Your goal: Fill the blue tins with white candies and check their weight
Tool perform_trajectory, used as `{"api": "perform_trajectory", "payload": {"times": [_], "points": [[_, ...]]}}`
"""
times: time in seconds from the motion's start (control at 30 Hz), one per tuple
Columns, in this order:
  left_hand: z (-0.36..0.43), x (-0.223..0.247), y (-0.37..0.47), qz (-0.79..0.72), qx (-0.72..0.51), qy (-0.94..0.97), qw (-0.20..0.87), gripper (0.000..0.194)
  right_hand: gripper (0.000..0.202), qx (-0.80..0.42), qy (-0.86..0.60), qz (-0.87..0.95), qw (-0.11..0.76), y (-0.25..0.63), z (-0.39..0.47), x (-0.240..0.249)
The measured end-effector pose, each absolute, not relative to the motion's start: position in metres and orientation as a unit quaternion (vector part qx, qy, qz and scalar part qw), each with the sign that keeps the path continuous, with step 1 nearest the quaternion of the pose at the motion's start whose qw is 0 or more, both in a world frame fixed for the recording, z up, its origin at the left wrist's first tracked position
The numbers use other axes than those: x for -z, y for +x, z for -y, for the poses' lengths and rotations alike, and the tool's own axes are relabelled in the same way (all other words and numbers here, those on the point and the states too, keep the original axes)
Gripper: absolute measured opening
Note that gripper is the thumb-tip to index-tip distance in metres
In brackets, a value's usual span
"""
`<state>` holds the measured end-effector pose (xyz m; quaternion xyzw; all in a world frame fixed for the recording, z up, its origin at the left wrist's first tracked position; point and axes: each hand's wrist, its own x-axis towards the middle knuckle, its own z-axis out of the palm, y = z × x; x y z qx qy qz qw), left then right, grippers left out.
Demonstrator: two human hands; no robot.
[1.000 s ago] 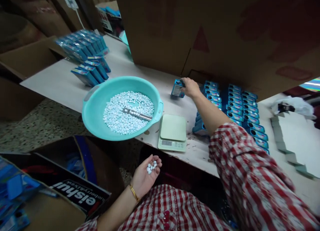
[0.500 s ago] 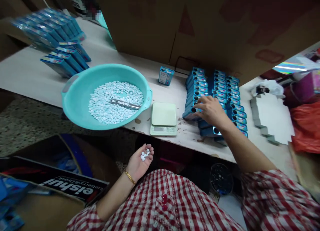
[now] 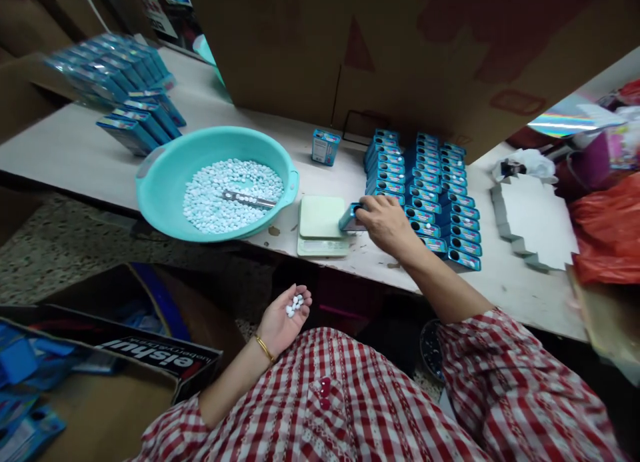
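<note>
My left hand (image 3: 286, 317) is palm up below the table edge, its fingers curled around several small white tablets (image 3: 295, 305). My right hand (image 3: 384, 223) grips a small blue box (image 3: 352, 218) at the right edge of the pale green scale (image 3: 322, 219). Left of the scale, a turquoise basin (image 3: 165, 205) contains many white tablets (image 3: 210, 205) and a metal strip-like tool (image 3: 250, 199). Rows of blue boxes with dark round openings (image 3: 425, 189) stand right of my right hand. One single blue box (image 3: 325, 147) stands behind the scale.
Wrapped blue packs (image 3: 107, 65) and leaning blue boxes (image 3: 137, 125) are at the back left. A large cardboard carton (image 3: 400, 55) stands behind the table. White folded cartons (image 3: 535, 219) and a red bag (image 3: 610, 229) lie right. An open box (image 3: 125, 409) is at lower left.
My right hand has taken a blue box from the front of the left row and moved it left to the scale. My left hand still holds the tablets. The view has shifted slightly.
</note>
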<state>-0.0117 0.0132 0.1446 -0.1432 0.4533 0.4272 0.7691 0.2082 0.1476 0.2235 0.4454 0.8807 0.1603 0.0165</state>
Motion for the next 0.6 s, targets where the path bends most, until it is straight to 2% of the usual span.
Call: {"api": "perform_trajectory", "payload": {"times": [0.23,0.4,0.5,0.6], "points": [[-0.019,-0.149,-0.007,-0.442,-0.431,-0.136,0.775,0.028,0.021,-0.09,0.387,-0.917,0.022,0.149,-0.17,-0.227],[-0.02,-0.143,-0.012,-0.401,-0.445,-0.154,0.786,0.032,0.029,-0.029,0.381,-0.922,-0.053,0.149,-0.139,-0.221],[-0.02,-0.134,-0.009,-0.357,-0.439,-0.159,0.809,0.035,0.028,0.075,0.311,-0.947,-0.019,0.138,-0.083,-0.198],[-0.02,-0.125,-0.004,-0.331,-0.426,-0.159,0.827,0.035,0.032,0.117,0.287,-0.95,0.033,0.125,-0.039,-0.169]]}}
